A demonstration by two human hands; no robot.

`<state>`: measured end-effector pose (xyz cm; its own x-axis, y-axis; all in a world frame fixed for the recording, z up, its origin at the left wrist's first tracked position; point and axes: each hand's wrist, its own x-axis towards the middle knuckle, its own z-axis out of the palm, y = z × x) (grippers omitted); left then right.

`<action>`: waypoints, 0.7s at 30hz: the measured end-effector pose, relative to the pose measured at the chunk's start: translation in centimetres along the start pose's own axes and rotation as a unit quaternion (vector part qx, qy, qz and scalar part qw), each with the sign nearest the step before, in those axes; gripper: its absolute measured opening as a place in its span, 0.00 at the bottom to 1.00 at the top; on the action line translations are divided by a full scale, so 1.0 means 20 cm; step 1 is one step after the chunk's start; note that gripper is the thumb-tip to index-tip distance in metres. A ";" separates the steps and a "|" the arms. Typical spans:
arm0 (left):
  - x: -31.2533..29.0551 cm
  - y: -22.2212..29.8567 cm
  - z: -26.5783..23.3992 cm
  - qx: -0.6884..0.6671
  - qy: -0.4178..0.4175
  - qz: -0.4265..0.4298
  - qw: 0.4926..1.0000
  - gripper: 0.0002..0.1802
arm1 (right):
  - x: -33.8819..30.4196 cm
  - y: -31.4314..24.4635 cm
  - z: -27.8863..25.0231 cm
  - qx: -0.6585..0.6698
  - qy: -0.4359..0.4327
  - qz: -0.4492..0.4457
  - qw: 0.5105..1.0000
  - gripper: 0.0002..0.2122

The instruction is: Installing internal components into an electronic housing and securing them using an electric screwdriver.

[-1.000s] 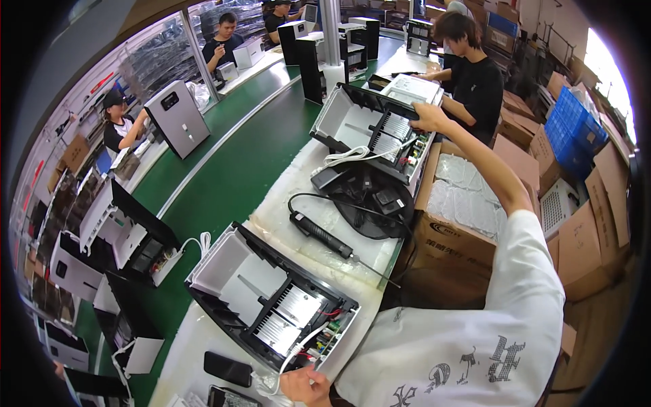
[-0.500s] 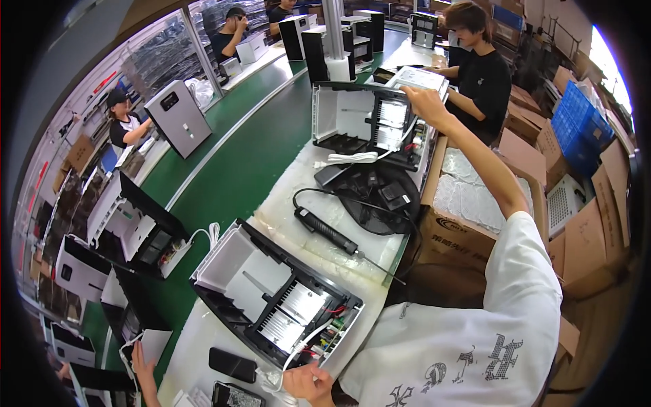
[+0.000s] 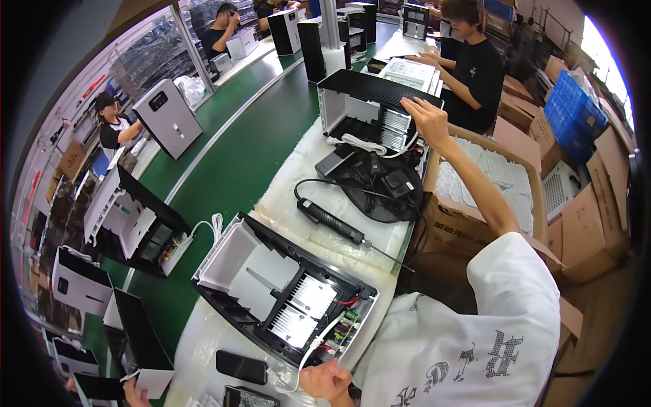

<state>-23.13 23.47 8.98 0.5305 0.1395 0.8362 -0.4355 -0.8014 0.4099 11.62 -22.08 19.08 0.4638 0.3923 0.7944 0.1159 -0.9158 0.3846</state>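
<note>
Up at the far unit my right hand (image 3: pixel 427 120) rests on the black panel (image 3: pixel 371 88) of an open white-and-black casing (image 3: pixel 335 110). Its fingers are stretched over the panel's edge; the thumb is hard to see. At the near end my left hand (image 3: pixel 327 380) is curled by the lower corner of a second open casing (image 3: pixel 261 275), beside a white cable (image 3: pixel 312 347). What its fingers hold is hidden. Metal heat sinks (image 3: pixel 305 308) and a circuit board (image 3: pixel 346 332) with red wires show inside this near casing.
A black electric screwdriver (image 3: pixel 331 220) lies between the casings, by a black tray of adapters (image 3: pixel 380 184). Two phone-like black devices (image 3: pixel 241 367) lie near the front. Cartons (image 3: pixel 468 224) crowd the right side. Several co-workers sit along the green conveyor (image 3: pixel 234 163); another person's hand (image 3: pixel 135 393) is lower left.
The far casing has tilted, so its black panel now shows broadly beneath my right hand, whose fingers have straightened. My left hand and the near casing have shifted slightly right in view.
</note>
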 end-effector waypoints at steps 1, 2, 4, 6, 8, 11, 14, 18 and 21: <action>0.00 0.00 0.00 -0.002 0.000 -0.005 1.000 0.10 | 0.01 -0.01 0.00 0.002 -0.001 -0.004 1.000 0.22; 0.00 -0.01 -0.02 -0.010 -0.002 0.003 1.000 0.10 | 0.02 -0.02 0.00 0.005 -0.002 -0.008 1.000 0.23; 0.01 -0.03 -0.04 -0.016 -0.005 0.005 1.000 0.10 | 0.03 -0.07 0.00 0.013 -0.018 -0.003 1.000 0.22; 0.02 -0.05 -0.05 -0.018 -0.016 0.013 1.000 0.07 | 0.03 -0.09 0.01 0.022 -0.037 0.001 0.999 0.22; 0.04 -0.05 -0.07 -0.040 -0.039 0.004 0.998 0.08 | 0.08 -0.08 0.00 0.048 -0.039 0.013 0.998 0.21; 0.03 -0.04 -0.15 -0.089 -0.080 -0.032 0.992 0.09 | 0.10 -0.10 -0.07 0.072 -0.097 0.007 0.993 0.22; -0.02 0.01 -0.24 -0.097 -0.061 -0.035 0.993 0.13 | 0.12 -0.09 -0.13 0.088 -0.133 0.017 0.987 0.22; -0.24 0.08 -0.36 -0.166 -0.048 -0.094 0.981 0.17 | 0.19 -0.16 -0.22 0.142 -0.162 0.074 0.974 0.19; -0.58 0.06 -0.28 -0.377 0.091 -0.309 0.868 0.20 | 0.24 -0.17 -0.23 0.128 -0.163 0.090 0.974 0.17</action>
<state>-33.97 24.10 1.84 0.7384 0.5522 0.3871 -0.4977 0.0588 0.8654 9.34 -16.73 23.80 0.7456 0.2142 0.6310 0.2032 -0.9749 0.0909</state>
